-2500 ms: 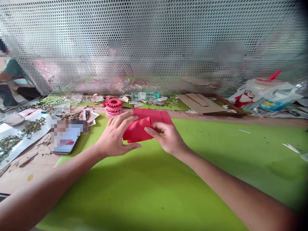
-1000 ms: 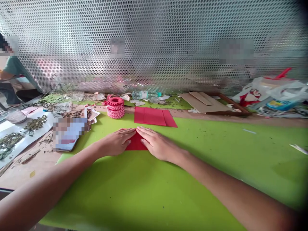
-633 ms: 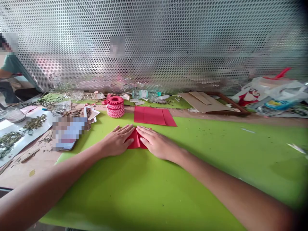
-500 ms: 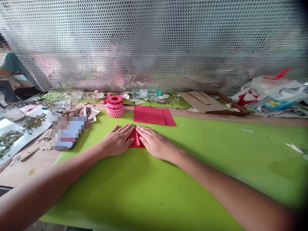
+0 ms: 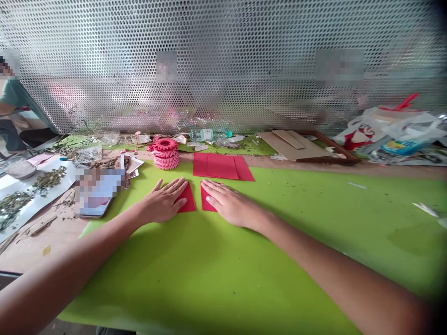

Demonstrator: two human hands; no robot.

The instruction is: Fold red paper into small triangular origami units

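Resting left hand [image 5: 161, 204] on left red triangle [image 5: 187, 201], right hand [image 5: 231, 205] on right red triangle [image 5: 206, 201], green cutting mat [image 5: 279, 274] beneath.

Left hand: open, palm down, fingers spread, fingertips lying on the paper at 3 o'clock from the palm; nothing grasped. Right hand: open and flat, fingertips lying on the paper at 9 o'clock from the palm; nothing grasped. Both triangles lie mid-mat between the hands, just apart, a narrow strip of green showing between them. Handling note: flat palms and light, even pressure look best here, since clenching could crease or shift the paper. At 12 o'clock from the hands, a folded red sheet [image 5: 218, 166] lies at the mat's far edge; at 11 o'clock stands a stack of pink paper rosettes [image 5: 166, 154].
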